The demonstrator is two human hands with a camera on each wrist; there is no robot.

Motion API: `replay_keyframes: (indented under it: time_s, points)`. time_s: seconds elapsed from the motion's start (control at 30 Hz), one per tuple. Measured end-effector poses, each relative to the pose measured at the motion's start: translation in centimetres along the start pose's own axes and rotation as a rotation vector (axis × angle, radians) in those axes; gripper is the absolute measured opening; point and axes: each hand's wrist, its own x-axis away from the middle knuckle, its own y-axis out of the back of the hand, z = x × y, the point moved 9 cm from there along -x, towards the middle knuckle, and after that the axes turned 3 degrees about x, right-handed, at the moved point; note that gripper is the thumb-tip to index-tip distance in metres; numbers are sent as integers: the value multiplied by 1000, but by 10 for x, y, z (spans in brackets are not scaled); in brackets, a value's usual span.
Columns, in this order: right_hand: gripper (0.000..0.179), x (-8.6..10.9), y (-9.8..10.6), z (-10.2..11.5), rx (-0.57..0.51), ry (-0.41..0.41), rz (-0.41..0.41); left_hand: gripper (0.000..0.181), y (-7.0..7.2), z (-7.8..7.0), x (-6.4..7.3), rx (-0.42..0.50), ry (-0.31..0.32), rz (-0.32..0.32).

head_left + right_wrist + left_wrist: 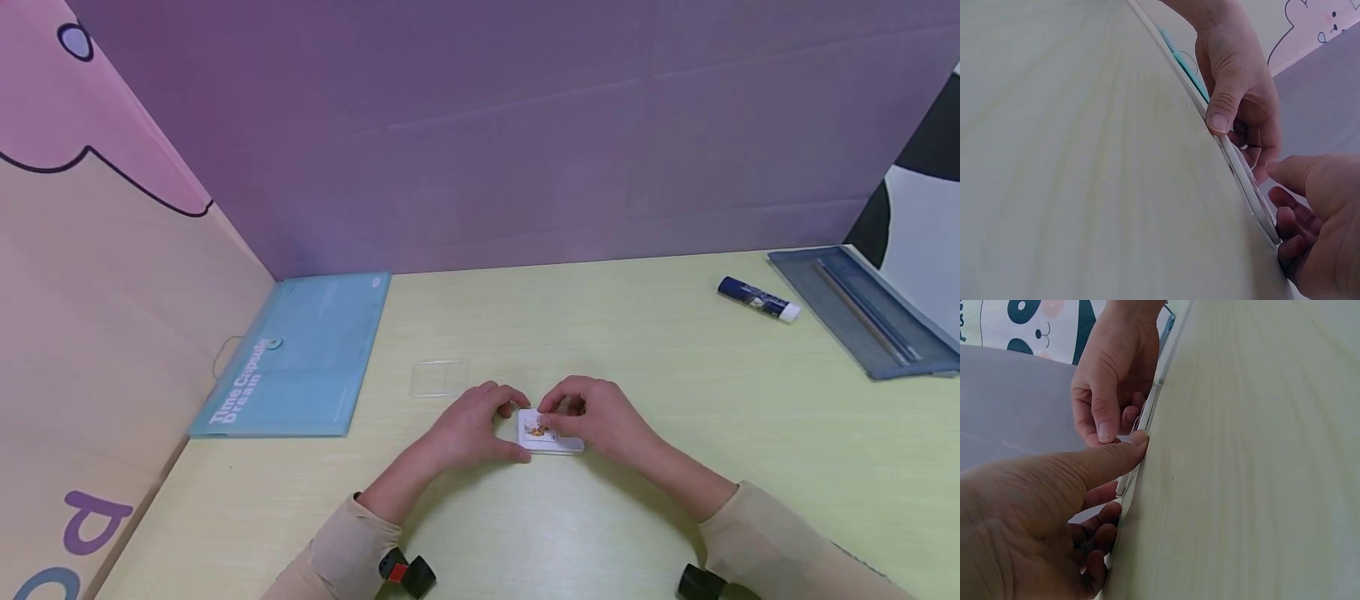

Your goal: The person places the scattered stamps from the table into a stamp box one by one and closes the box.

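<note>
One purple fabric-like panel (525, 125) stands behind one pale wood-grain tabletop (555, 533); one printed panel (105, 292) borders the tabletop's left edge. Landmark: one flat white rectangular case (555, 445) with rounded corners, lying on the tabletop between two bare hands. Its long axis runs left to right, roughly parallel to the tabletop's far edge. One small picture (536, 429) with orange markings lies on the left part of its upper face.

The left hand (480, 425) holds the case's left end, thumb at the near corner and forefinger at the far corner. The right hand (600, 417) is above the case's right part; its thumb and forefinger are nearly together over the picture. Whether they pinch anything cannot be told.

Left of the case and farther back: one clear rectangular plastic piece (438, 379), near the left hand. Well left: one light-blue rectangular folder (315, 367). Well right and farther back: one dark-blue glue stick (757, 298) with a white end, then one translucent dark-blue flat pouch (840, 308). Wood-grain surface extends between case and glue stick, and on the case's near side.
</note>
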Motion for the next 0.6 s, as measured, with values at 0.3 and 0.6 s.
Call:
replay_keyframes:
  time_s: [0.3, 0.6]
  points:
    - [6, 0, 4, -2, -29, 9, -30, 55, 1, -1, 1, -3, -1, -4]
    - [5, 0, 9, 3, -28, 30, -49, 57, 1, 0, 0, 8, -2, -4]
